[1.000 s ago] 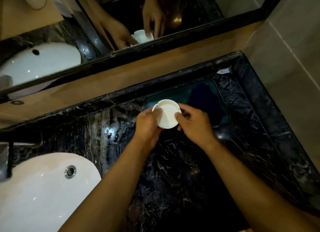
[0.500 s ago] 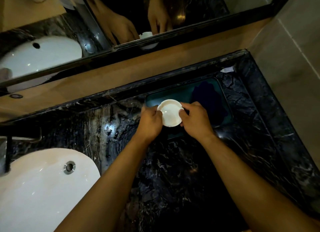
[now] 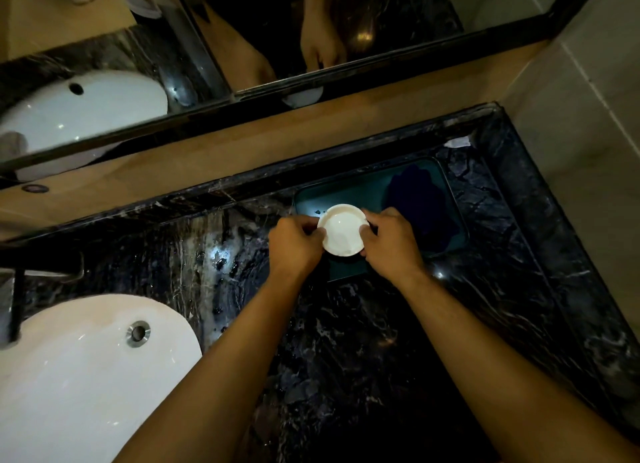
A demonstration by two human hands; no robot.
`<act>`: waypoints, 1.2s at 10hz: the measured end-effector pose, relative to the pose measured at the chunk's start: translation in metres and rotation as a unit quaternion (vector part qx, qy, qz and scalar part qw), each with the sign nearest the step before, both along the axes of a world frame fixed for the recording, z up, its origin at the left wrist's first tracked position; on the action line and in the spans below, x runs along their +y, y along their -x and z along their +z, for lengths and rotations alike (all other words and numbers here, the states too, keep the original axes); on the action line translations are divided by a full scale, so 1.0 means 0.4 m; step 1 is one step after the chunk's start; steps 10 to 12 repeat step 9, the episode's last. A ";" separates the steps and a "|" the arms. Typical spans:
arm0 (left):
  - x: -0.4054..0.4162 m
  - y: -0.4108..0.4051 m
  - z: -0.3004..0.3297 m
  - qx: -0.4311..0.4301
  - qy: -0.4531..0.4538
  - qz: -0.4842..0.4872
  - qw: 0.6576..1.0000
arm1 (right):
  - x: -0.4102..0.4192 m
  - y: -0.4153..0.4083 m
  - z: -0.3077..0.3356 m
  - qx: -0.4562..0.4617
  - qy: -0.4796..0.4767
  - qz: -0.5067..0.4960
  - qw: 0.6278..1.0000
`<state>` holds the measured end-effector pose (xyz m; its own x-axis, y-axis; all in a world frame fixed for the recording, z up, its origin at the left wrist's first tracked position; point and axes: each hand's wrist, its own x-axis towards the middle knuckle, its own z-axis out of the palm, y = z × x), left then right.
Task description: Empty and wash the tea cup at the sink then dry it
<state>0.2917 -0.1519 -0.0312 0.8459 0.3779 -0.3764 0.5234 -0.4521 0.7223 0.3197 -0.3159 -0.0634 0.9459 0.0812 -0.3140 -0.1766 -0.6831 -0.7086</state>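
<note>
A small white tea cup (image 3: 343, 230), seen from above with its round mouth facing me, is held between both hands over the near left part of a dark teal tray (image 3: 360, 192). My left hand (image 3: 296, 243) grips its left rim and my right hand (image 3: 391, 244) grips its right side. Whether the cup rests on the tray or hangs just above it cannot be told. A dark blue cloth (image 3: 420, 206) lies crumpled on the tray's right half.
The white oval sink (image 3: 79, 376) with a metal overflow hole (image 3: 138, 333) sits at the lower left in a wet black marble counter (image 3: 346, 358). A black tap stem (image 3: 15, 307) stands at the far left. A mirror (image 3: 242, 30) runs along the back; a tiled wall (image 3: 588, 116) closes the right.
Both hands have carried the cup a little down toward the tray and turned it level, so its mouth faces up. The left hand shifted from under the cup to its left rim.
</note>
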 end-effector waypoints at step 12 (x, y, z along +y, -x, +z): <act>0.126 0.222 0.092 -0.039 -0.038 -0.106 0.993 | 0.121 0.244 0.144 -0.072 0.120 -0.049 0.989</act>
